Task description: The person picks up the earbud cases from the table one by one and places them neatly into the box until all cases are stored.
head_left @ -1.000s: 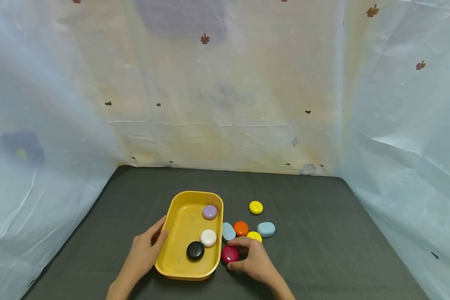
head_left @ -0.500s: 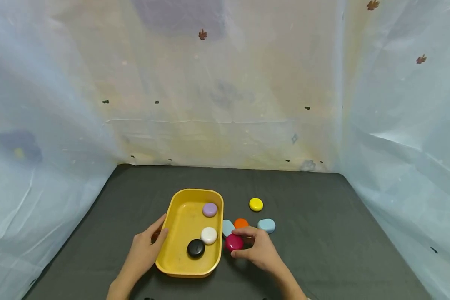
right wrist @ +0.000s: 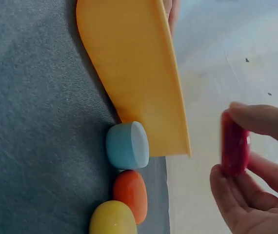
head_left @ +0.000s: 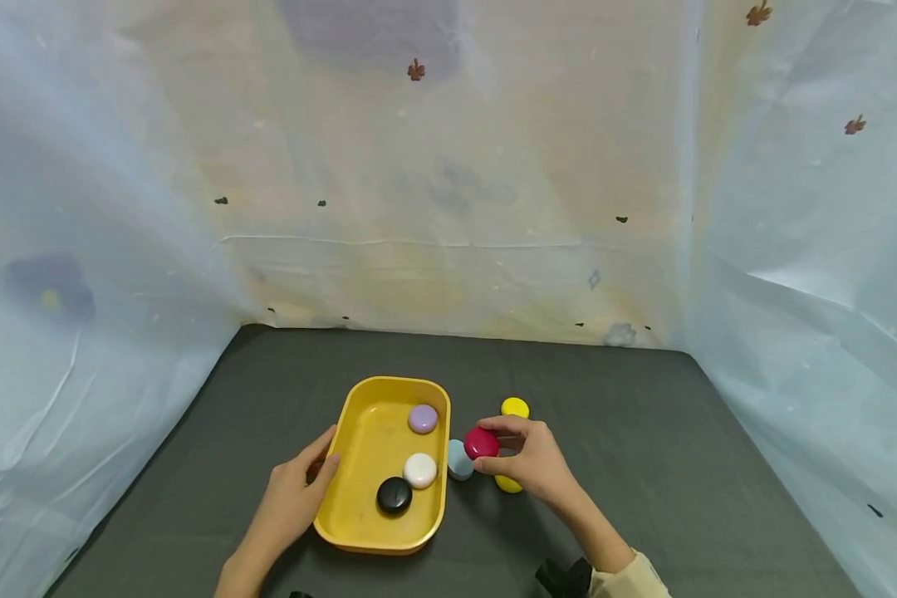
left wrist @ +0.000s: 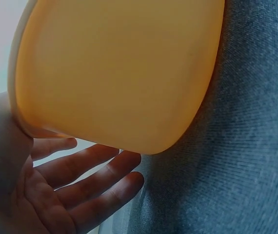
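My right hand (head_left: 531, 461) pinches a glossy crimson pebble-shaped piece (head_left: 481, 443) between thumb and fingers; the right wrist view shows the piece (right wrist: 235, 145) edge-on, raised off the cloth. A yellow tray (head_left: 359, 448) stands to its left, with purple (head_left: 422, 419), white (head_left: 420, 471) and black (head_left: 394, 496) rounded pieces inside. My left hand (head_left: 287, 494) touches the tray's left side, thumb at the rim. In the left wrist view its other fingers (left wrist: 102, 183) extend loosely along the tray's outer wall (left wrist: 124, 73).
Right of the tray lie a light blue piece (head_left: 459, 461), an orange one (right wrist: 130, 195) and two yellow ones (head_left: 515, 407). The right hand hides the orange one in the head view. Dark cloth (head_left: 628, 440) covers the surface, with pale plastic sheeting (head_left: 448, 166) around it.
My right hand has lifted the crimson piece from beside the tray's lower right and carried it away from me and slightly right. The left hand stays at the tray.
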A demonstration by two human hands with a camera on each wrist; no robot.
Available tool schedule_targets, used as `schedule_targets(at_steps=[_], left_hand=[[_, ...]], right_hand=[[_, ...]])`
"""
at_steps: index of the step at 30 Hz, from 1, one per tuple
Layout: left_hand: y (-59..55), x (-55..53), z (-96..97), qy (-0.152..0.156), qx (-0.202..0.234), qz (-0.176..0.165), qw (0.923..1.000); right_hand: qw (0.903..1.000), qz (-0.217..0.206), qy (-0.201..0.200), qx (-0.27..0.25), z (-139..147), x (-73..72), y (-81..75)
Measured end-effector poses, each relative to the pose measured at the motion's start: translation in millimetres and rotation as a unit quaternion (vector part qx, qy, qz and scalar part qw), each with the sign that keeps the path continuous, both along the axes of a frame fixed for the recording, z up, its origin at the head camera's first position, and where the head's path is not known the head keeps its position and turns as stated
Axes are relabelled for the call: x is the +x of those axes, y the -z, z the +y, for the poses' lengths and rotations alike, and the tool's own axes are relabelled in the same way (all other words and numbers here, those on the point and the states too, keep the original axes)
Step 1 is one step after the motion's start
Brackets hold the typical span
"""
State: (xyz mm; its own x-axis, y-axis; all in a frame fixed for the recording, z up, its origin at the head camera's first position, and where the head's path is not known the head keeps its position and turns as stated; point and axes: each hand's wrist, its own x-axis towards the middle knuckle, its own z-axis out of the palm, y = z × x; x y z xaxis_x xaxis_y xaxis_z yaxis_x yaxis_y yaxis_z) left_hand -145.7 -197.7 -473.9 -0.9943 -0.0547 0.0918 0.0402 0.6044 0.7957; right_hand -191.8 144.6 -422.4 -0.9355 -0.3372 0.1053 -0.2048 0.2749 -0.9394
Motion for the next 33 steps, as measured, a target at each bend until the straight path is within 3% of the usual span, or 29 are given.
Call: schedule_targets(at_steps=[9,16,21,28,33], left_hand=[[0.2,-0.9,0.0,0.001,-0.002,0.003,1.0],[-0.7,0.0,-0.1,0.007,-0.009,0.008,0.9999],[-4.5,3.2,-1.9,0.009,-0.024,0.002,0.9997],[-5.2,1.6,-1.4,0.015,-0.028,0.001,0.9995],[-4.4,2.1,-0.8,0.013,-0.031,0.001,0.9994]], right_hand=[[0.9999,0.006,0.008,-0.005,-4.2,-15.7,-15.2],[0.9983,0.035,-0.044,0.015,-22.3,-10.1,-44.2],[0.9968,0.047,-0.06,0.025,-41.4,-12.7,-31.6],[0.9951,0.063,-0.074,0.02,-59.6,-26.7,5.1],[0.9925,0.078,-0.092,0.02,-73.8,-26.0,11.3]])
